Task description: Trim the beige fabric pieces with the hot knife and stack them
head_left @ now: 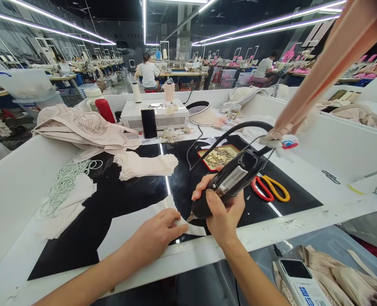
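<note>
My right hand (225,212) is wrapped around a black corded hand tool (229,180), which slants down to the left. Its narrow metal tip (191,217) is close to a white fabric piece (196,229) near the table's front edge. On that fabric, my left hand (158,231) presses with bent fingers, thumb beside the tip; what lies under the fingers is hidden. A larger white sheet (121,229) extends beneath my left forearm. From above, a peach fabric strip (322,72) is tied to the tool's cord end. Red-and-yellow-handled scissors (273,189) rest to the right.
A tray (222,156) of small pale pieces lies behind the tool. Left are stacked cream fabric pieces (147,165), bras (77,125) and green cord (67,180). Behind stand a phone (149,124) and a white box (155,114). White side walls bound the table; people sit farther off.
</note>
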`<action>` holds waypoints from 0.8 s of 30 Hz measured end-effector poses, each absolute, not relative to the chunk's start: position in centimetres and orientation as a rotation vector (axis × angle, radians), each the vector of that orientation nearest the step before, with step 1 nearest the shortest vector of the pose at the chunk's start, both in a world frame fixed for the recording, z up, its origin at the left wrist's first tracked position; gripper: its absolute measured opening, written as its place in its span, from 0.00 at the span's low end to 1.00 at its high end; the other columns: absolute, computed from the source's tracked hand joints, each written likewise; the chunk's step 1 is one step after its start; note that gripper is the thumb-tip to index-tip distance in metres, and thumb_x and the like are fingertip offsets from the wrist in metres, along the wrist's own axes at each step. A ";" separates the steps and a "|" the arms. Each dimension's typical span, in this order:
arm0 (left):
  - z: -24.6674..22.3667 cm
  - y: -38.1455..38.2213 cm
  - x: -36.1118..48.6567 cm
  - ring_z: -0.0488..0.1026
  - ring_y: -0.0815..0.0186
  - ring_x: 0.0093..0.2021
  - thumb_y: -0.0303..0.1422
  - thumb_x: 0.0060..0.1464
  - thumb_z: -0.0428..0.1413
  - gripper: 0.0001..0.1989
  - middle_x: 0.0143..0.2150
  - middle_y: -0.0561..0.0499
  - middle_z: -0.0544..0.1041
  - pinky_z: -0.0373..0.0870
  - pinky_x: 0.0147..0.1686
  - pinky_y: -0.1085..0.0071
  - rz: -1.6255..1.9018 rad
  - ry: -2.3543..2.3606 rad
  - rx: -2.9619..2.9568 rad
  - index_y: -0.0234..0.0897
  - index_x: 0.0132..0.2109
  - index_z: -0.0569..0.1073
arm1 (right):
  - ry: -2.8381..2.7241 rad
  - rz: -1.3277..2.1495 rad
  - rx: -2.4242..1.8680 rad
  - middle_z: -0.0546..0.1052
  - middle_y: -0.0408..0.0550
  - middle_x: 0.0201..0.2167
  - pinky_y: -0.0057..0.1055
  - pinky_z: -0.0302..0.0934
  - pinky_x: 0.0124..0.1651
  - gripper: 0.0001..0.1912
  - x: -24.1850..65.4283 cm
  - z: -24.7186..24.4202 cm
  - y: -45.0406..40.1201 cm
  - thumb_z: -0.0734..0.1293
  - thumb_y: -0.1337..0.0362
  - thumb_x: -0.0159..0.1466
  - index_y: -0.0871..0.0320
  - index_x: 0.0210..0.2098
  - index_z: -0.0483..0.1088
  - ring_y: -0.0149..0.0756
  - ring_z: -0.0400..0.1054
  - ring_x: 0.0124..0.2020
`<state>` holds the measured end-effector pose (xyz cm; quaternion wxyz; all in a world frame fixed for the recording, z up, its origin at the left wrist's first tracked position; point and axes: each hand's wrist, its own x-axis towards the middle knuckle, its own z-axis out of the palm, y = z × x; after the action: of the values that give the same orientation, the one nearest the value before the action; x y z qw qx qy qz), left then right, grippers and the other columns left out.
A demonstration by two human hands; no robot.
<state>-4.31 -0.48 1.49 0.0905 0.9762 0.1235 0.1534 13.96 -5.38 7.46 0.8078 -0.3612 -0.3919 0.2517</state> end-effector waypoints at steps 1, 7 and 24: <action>1.5 -0.5 -4.3 0.74 0.58 0.49 0.14 0.61 0.46 0.25 0.52 0.42 0.71 0.79 0.44 0.66 0.471 0.363 2.904 0.41 0.58 0.73 | -0.833 0.538 -0.771 0.76 0.38 0.34 0.32 0.71 0.31 0.23 13.9 7.4 -5.3 0.75 0.60 0.64 0.48 0.55 0.64 0.31 0.72 0.27; 1.5 -0.5 -4.3 0.72 0.58 0.49 0.14 0.60 0.46 0.26 0.51 0.42 0.70 0.79 0.48 0.64 0.497 0.354 2.890 0.41 0.57 0.74 | -0.859 0.559 -0.778 0.76 0.38 0.34 0.30 0.71 0.31 0.22 13.4 7.1 -4.7 0.75 0.61 0.65 0.48 0.55 0.64 0.30 0.72 0.27; 1.8 -0.4 -4.5 0.73 0.56 0.52 0.15 0.62 0.48 0.25 0.52 0.43 0.71 0.79 0.50 0.61 0.449 0.400 2.830 0.42 0.59 0.74 | -0.868 0.535 -0.777 0.78 0.38 0.34 0.29 0.71 0.31 0.15 13.2 7.2 -3.9 0.75 0.60 0.65 0.51 0.46 0.68 0.29 0.72 0.26</action>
<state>-4.47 -0.38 1.78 0.1238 0.9706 0.1372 0.1542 13.24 -3.93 7.24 0.8016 -0.3624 -0.4048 0.2497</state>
